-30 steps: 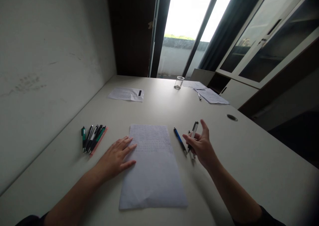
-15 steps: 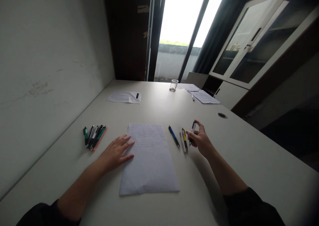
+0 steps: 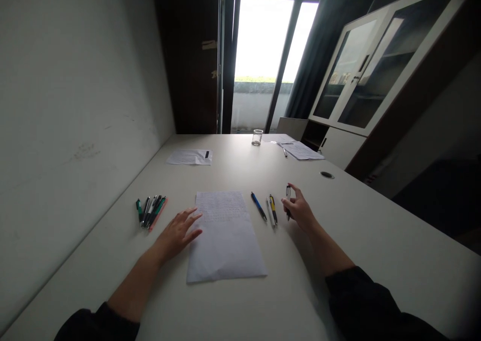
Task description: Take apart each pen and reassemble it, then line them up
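"Where is the pen [image 3: 288, 193]?"

"Clamped in the right hand [image 3: 297, 209], to the right of the yellow pen [image 3: 273, 210]."

"And the paper [image 3: 227, 251]?"

"Lines fill its upper part; the lower looks blank. The left hand [image 3: 179, 235] is spread over its left edge."

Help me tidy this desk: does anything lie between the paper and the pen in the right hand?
Yes: between the held pen and the paper lie a blue pen, nearest the paper, then a white pen and a yellow pen close together, nearer the right hand.
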The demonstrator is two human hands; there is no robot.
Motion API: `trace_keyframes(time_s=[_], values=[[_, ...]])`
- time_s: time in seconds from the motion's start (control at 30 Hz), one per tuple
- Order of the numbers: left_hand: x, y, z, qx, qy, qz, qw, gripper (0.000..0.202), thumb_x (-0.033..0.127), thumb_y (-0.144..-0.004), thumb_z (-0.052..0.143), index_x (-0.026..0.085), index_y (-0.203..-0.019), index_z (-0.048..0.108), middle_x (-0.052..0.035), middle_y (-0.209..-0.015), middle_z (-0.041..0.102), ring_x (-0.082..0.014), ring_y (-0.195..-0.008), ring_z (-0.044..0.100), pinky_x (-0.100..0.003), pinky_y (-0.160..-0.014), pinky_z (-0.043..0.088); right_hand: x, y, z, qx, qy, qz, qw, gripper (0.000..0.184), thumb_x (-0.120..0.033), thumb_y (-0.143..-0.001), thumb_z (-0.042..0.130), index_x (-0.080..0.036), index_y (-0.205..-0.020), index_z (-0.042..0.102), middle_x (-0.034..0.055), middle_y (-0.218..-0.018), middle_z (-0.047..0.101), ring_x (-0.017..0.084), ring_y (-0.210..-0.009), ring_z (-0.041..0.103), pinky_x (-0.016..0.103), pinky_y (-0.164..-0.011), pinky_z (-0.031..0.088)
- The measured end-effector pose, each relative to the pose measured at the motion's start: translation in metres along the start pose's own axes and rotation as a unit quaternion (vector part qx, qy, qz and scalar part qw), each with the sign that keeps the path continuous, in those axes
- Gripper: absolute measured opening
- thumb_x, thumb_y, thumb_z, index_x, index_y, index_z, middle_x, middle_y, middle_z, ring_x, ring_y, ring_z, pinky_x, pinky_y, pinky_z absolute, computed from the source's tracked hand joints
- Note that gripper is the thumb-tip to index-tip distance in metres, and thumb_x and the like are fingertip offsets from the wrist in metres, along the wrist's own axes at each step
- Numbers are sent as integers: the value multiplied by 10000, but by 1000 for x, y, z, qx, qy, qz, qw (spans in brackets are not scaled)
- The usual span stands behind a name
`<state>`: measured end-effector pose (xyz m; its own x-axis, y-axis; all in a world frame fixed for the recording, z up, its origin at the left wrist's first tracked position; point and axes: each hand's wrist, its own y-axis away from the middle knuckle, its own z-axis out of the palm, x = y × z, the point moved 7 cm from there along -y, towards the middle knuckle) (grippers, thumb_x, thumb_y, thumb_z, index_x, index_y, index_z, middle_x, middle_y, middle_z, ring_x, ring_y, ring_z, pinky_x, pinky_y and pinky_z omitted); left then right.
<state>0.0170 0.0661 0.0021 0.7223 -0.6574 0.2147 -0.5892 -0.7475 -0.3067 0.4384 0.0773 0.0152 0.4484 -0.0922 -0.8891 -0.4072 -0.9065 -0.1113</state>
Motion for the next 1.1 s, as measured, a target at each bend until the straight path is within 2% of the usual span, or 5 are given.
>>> trace_keyframes(time_s=[0.37, 0.53, 0.7, 0.83, 1.1], values=[[1, 6, -6, 35, 22, -18, 999, 407, 416, -974, 423, 271, -1348, 492, -74, -1415, 478, -255, -1347, 383, -489, -1103, 355, 9, -9, 9, -20, 145, -84, 986, 639, -298, -789, 481, -204, -1414, 381, -69, -532, 586, 145, -440, 514, 244, -508, 402], [-6, 7, -33, 114, -4, -57, 992, 284, 319, -970, 419, 252, -1164, 615, -67, -1192, 611, -238, -1184, 521, -475, -1051, 393, 13, -16, 10, -4, 228, -107, 968, 563, -336, -824, 516, -212, -1371, 475, -15, -626, 640, 182, -574, 601, 270, -600, 405], [-55, 34, -70, 222, -97, -175, 954, 269, 273, -950, 403, 201, -1069, 634, -102, -1057, 643, -256, -1031, 572, -461, -970, 404, 24, -21, 21, -36, 309, -117, 943, 513, -360, -853, 531, -201, -1341, 517, 47, -720, 684, 218, -634, 642, 285, -606, 387], [-118, 65, -73, 247, -105, -302, 915, 282, 308, -889, 457, 153, -1022, 652, -136, -1017, 663, -291, -1011, 574, -467, -957, 380, 24, -18, 30, -64, 357, -114, 925, 493, -398, -883, 501, -220, -1343, 517, 84, -771, 709, 256, -694, 670, 287, -582, 371], [-186, 83, -62, 152, -52, -438, 884, 306, 409, -823, 486, 163, -865, 664, -113, -876, 706, -251, -850, 652, -309, -742, 461, 25, -22, 25, -31, 324, -121, 938, 484, -446, -936, 424, -201, -1350, 481, 63, -745, 688, 236, -666, 670, 274, -563, 368]])
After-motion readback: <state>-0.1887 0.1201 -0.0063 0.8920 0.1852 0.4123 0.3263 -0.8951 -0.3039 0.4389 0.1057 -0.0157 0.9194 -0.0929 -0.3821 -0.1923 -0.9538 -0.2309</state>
